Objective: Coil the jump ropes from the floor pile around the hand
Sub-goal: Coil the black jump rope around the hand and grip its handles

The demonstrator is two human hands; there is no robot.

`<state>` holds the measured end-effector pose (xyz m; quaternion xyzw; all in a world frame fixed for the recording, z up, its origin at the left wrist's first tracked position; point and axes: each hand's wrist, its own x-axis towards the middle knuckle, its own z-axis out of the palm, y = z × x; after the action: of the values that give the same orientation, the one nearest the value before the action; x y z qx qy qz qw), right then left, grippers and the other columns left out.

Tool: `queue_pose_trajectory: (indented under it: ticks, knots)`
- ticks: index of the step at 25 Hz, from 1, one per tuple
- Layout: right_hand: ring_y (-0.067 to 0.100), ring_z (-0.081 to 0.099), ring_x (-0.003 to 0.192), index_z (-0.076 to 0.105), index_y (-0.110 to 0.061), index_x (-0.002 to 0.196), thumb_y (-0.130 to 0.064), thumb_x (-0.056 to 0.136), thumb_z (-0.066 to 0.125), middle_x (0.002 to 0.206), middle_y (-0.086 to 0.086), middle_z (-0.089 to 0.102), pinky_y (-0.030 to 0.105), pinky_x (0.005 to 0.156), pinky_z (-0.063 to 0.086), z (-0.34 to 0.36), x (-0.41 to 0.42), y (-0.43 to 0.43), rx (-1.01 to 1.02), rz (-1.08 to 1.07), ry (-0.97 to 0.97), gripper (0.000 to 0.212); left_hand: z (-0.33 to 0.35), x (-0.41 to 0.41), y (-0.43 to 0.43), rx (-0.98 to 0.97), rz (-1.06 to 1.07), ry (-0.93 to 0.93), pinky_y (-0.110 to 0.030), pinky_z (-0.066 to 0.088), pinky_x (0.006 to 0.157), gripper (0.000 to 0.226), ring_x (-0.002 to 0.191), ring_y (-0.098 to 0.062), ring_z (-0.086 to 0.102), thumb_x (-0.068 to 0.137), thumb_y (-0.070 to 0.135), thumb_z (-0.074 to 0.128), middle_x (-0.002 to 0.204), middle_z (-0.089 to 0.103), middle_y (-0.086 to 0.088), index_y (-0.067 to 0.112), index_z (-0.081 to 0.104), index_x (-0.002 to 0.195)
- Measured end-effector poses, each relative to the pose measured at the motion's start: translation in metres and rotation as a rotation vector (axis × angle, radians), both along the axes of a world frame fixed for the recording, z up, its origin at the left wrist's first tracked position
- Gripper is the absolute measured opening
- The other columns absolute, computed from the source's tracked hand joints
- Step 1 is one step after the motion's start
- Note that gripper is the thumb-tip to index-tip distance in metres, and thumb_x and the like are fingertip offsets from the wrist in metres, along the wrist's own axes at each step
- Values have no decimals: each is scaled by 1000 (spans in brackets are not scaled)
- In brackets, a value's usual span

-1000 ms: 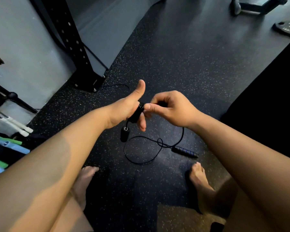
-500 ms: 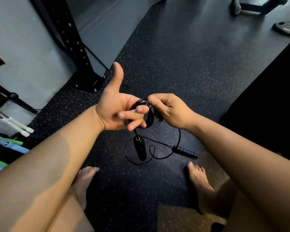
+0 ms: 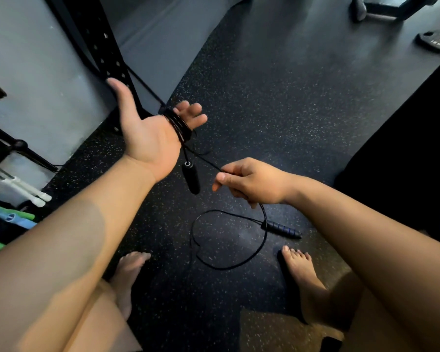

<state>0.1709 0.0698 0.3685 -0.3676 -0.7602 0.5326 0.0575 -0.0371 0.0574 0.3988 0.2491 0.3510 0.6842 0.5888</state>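
Two hands up over the black speckled floor, one black jump rope between them.

Left hand: palm up, fingers straight and spread, thumb splayed wide toward the rack upright. It grips nothing; the rope's coil sits wrapped in several tight turns round the base of the fingers.

Right hand: lower and to the right, fingers curled, thumb and forefinger pinching the cord. Cord runs taut from the coil to that pinch, then drops out of the bottom of the fist.

Rope below the fist: one loose loop lying flat on the floor between the bare feet, ending at the floor handle, which is ribbed with blue bands and lies just ahead of the right foot. The hanging handle is plain black and dangles on a short lead under the left hand, clear of the floor and near the right thumb.

Room: open floor ahead and to the right. Rack upright and grey wall close on the left. Weight plate far right, well apart. Coloured tubes at the left edge.
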Motion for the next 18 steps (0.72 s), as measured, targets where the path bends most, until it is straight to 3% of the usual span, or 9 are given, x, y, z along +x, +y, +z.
queue_pose_trajectory:
  ticks: [2,5,8,12,14,18]
  knots:
    - [15,40,51,72,-16,101,-34,105,47,62,3,41,30,48,43,6,-2,-3,68,31,-20,32,-10,9,1,-97,26,327,-52,49,107,114,105,-35,72,81,86,12,112,71,-25,-5,47,141]
    - [4,38,45,75,-19,94,-35,103,51,59,-2,45,17,47,36,15,-1,-1,233,25,16,30,-19,18,-2,-211,-148,808,-50,33,118,115,104,-26,73,68,99,11,98,80,-9,10,67,113]
    - [9,39,51,76,-20,84,-41,99,58,58,2,50,31,51,34,15,6,9,374,-35,88,31,-19,17,-7,-297,-501,1067,-48,27,119,130,106,-21,71,45,111,9,92,80,-8,11,77,92]
    - [6,46,54,78,-16,81,-37,89,73,63,5,65,30,52,37,11,14,14,457,-93,167,23,-11,24,-19,-354,-880,1064,-43,32,110,113,87,-29,74,65,93,-2,72,73,-14,8,72,73]
    - [3,46,54,76,-14,80,-34,86,77,62,-1,64,25,52,37,9,16,14,466,-108,190,21,-8,25,-22,-319,-1005,954,-46,42,104,111,69,-32,70,65,97,-1,54,61,-8,11,69,69]
    - [10,47,59,72,-12,84,-33,93,68,65,8,61,35,56,40,4,14,16,443,-149,229,23,-3,21,-19,-222,-1041,649,-43,49,95,111,51,-28,62,63,92,-6,41,46,-1,5,63,71]
